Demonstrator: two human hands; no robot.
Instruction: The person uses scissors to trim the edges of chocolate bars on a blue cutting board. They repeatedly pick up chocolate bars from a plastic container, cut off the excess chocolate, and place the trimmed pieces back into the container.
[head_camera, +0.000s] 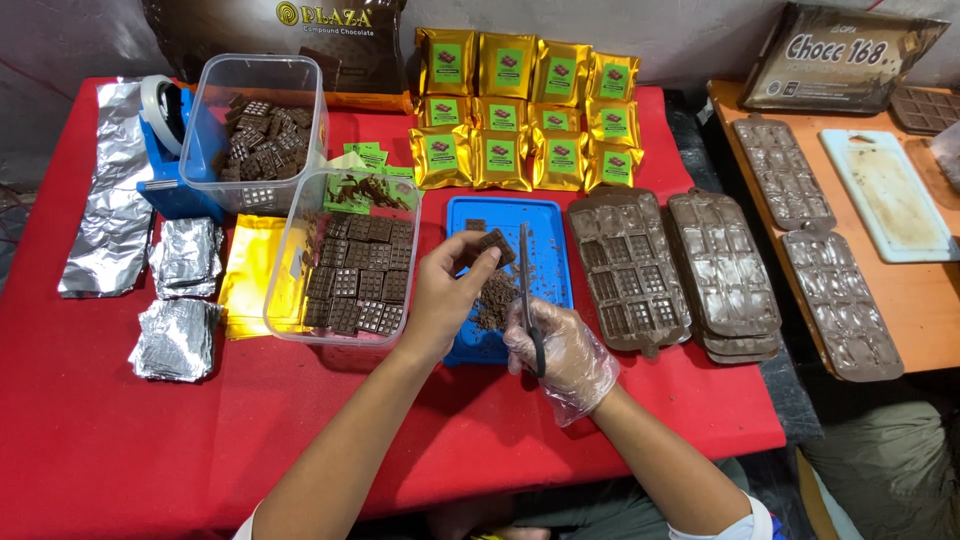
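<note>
Chocolate shavings fill the blue tray (553, 225); above it your left hand (443, 295) pinches a small chocolate bar (495, 246), your gloved right hand (562, 352) grips a knife (526, 290). Clear tubs (300, 290) beside it on the table (130, 440) hold stacked chocolate bars (358, 285).

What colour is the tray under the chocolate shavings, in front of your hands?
Blue. The tray sits on the red tablecloth; the head view shows it plainly.

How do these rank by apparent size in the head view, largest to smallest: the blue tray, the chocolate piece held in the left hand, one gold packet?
1. Blue tray, clearly largest.
2. Gold packet.
3. Chocolate piece in the left hand, smallest, though it sits nearer the camera than the packets.
</note>
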